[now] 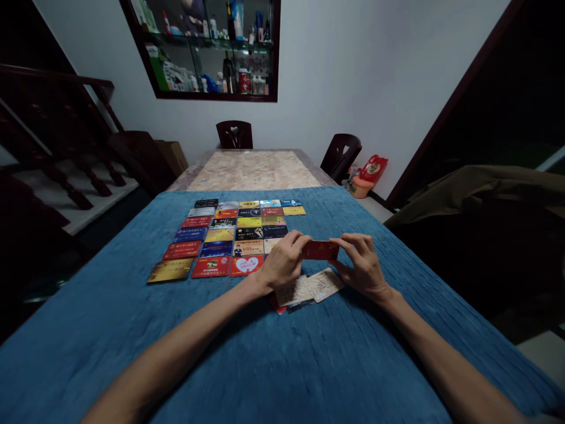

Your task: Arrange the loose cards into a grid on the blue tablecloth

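Note:
My left hand [282, 262] and my right hand [364, 265] together hold a red card [320, 250] by its two ends, just above the blue cloth [247, 359]. Under my hands lies a small loose pile of cards [314, 287], the pale ones on top. To the left of my hands, several rows of colourful cards [220, 235] lie face up in a neat grid. The row nearest me holds a gold card [170, 271], a red card and a red one with a white heart [246, 265].
The blue cloth covers the near part of a long table; its bare marbled top [251, 171] shows beyond. Two dark chairs [234, 135] stand at the far end. A dark staircase [66, 159] rises left. A brown draped object [485, 194] sits right. A glass cabinet [207, 47] hangs on the wall.

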The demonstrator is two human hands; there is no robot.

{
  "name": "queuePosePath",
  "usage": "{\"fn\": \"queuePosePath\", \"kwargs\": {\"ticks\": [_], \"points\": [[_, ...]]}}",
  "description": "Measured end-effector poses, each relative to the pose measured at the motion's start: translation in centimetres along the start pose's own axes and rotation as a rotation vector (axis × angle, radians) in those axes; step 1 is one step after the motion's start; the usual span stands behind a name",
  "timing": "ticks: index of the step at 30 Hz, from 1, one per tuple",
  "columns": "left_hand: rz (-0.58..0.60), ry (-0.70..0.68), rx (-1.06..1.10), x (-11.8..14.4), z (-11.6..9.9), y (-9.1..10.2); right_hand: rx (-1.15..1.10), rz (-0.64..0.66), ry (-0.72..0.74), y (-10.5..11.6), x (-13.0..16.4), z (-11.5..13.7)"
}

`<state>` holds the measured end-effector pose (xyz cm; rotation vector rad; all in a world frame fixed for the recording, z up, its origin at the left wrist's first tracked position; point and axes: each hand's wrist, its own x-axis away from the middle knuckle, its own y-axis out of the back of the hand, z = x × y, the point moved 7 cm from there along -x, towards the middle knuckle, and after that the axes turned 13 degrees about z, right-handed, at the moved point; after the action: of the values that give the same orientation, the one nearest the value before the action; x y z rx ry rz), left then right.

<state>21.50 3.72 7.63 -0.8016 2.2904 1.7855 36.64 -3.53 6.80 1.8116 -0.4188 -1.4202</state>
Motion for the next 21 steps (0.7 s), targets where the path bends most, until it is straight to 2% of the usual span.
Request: {"fn": "queuePosePath", "kwargs": {"ticks": [5, 10, 16, 21], "points": [[-0.004, -0.011, 0.039, 0.0, 0.2, 0.0, -0.032, 0.028, -0.007, -0.4, 0.0, -0.3], [0.015, 0.048, -0.045, -0.1, 0.3, -0.2, -0.052, 0.043, 0.004, -0.6, -0.3, -0.3], [0.134, 0.155, -0.207, -0.5, 0.2, -1.2, -0.114, 0.137, 0.049, -1.0, -0.6, -0.9], [0.227, 0.191, -0.276, -1.3, 0.1, -2.2, -0.174, 0.246, 0.064, -1.5, -0.5, -2.4]]}}
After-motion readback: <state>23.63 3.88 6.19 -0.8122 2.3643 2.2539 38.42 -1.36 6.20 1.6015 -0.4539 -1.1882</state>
